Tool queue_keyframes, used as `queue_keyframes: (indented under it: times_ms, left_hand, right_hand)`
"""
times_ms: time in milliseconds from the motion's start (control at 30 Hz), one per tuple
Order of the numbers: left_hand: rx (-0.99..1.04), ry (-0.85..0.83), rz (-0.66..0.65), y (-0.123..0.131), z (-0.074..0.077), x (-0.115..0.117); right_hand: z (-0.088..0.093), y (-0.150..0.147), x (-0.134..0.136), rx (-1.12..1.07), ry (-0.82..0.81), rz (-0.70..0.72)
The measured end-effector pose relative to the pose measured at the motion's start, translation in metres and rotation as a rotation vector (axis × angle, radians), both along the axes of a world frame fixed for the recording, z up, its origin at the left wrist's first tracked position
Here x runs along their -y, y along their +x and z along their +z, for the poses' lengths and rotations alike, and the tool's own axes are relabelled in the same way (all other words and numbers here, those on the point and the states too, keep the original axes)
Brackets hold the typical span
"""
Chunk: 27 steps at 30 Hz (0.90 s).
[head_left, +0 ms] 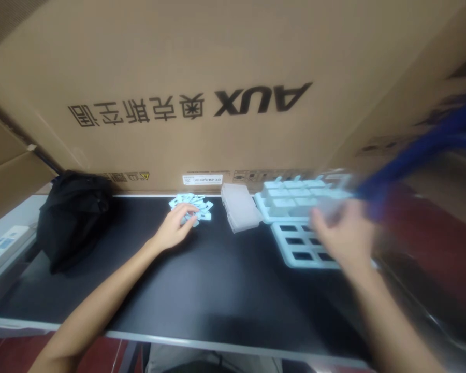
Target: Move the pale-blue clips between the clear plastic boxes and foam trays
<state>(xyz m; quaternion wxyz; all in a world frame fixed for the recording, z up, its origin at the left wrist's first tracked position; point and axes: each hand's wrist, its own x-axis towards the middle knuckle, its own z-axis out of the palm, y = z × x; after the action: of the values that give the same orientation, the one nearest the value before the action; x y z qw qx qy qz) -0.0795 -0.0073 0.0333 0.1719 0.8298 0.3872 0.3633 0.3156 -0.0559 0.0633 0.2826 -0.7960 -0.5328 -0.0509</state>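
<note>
My left hand (175,228) rests at a pile of small flat light-blue plastic pieces (205,206), its thumb and fingers curled around some at the near edge. To the right, my right hand (347,228) is smeared by motion above the light-blue plastic trays. A pale translucent plastic piece (328,206) shows between its thumb and fingers. Under and beyond that hand lies a light-blue block tray (281,194) with raised compartments and small tabs. Nearer me is a light-blue frame (289,260) with rectangular openings, partly covered by the hand.
A translucent plastic case (243,210) lies between the pile and the trays. A black cloth bag (75,217) sits at the left of the black table (202,300). A large cardboard box (159,62) stands behind, and a blurred blue bar (419,145) slants at right.
</note>
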Motion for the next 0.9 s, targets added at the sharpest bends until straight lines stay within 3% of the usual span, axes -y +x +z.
queue_keyframes:
  times_ms: [167,267,367,533,700,900]
  left_hand:
    - [0.176,-0.282,-0.152,0.02,0.023,0.027]
    - [0.242,-0.406,-0.197,0.023,0.027,0.033]
    - [0.234,-0.503,-0.176,0.015,0.024,0.034]
    - [0.356,-0.625,-0.085,-0.015,0.01,0.017]
    - [0.511,-0.518,0.178,-0.034,-0.01,-0.02]
    - [0.309,-0.396,0.298,-0.035,-0.034,-0.049]
  right_hand:
    - [-0.002,-0.086,0.019,0.175,-0.091,0.727]
    - [-0.01,-0.124,0.023,0.209,-0.166,0.927]
    - [-0.021,-0.138,0.023,0.216,-0.239,0.962]
    - [-0.032,-0.134,0.026,0.197,-0.279,0.949]
    - [-0.035,-0.135,0.031,0.196,-0.323,0.97]
    - [-0.035,-0.139,0.033,0.179,-0.345,1.009]
